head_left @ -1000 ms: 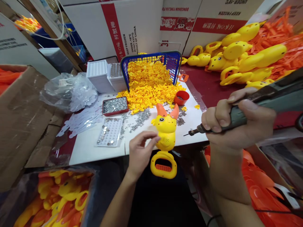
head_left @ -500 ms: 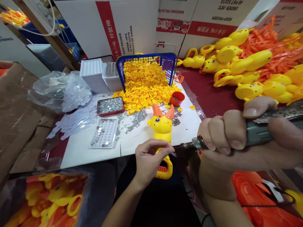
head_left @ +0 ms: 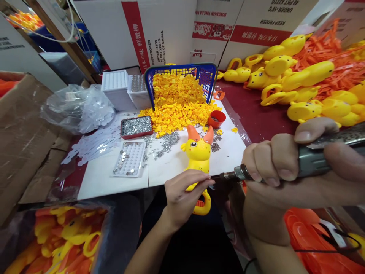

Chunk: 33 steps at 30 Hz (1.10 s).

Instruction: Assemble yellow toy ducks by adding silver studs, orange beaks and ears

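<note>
My right hand (head_left: pixel 285 163) is wrapped round a grey-green electric screwdriver (head_left: pixel 312 160), its bit pointing left. Close to the bit's tip, the thumb and fingers of my left hand (head_left: pixel 184 194) are pinched together. Whatever sits between those fingertips is too small to make out. Behind my left hand is a yellow animal-shaped plastic toy (head_left: pixel 198 154) with orange horn-like pieces and a looped handle at its lower end. My left hand hides part of its body, and its head rests in front of scattered screws (head_left: pixel 168 142).
A blue basket (head_left: pixel 212 82) spills small yellow parts (head_left: pixel 182 114) across the table. Around it are a red tray of metal pieces (head_left: pixel 137 127), a red cup (head_left: pixel 217 118) and a white tray of discs (head_left: pixel 129 160). More yellow toys (head_left: pixel 305 74) lie at right; a bin (head_left: pixel 107 228) stands lower left.
The view has shifted slightly, so the table things sit a little further right. My left fingertips remain pinched at the screwdriver's tip, with the hand turned a little more over the toy.
</note>
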### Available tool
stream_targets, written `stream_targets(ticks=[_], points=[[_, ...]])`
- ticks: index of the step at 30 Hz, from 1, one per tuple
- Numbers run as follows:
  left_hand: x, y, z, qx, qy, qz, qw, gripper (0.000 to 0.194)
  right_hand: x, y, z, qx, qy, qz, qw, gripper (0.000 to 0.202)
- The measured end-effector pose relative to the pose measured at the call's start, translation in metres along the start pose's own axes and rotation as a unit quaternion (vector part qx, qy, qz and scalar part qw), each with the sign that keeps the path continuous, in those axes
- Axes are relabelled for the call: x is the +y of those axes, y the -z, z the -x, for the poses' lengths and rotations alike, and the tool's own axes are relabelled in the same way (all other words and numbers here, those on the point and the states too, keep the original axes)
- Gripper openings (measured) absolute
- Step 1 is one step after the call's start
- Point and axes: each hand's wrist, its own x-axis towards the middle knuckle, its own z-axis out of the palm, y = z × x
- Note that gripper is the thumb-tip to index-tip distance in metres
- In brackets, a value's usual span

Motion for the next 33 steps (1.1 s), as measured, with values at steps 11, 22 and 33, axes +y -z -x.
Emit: stream_targets(ticks=[11,22,33], points=[[-0.015,-0.01,0.007,0.02,0.045,0.097,0.994,0.019,0.001,0.0,0.003,0.009,-0.003,0.011,1.0,0.007],[-0.013,-0.013,0.005,0.033,0.137,0.155,0.978,0.014,0.007,-0.003,0.001,0.013,-0.008,-0.008,1.0,0.006],[-0.057,0.018,-0.033,-0.117,0.158,-0.158,0.968,0.08,0.035,-0.013,-0.02,0.109,0.058,0.051,0.991,0.007]])
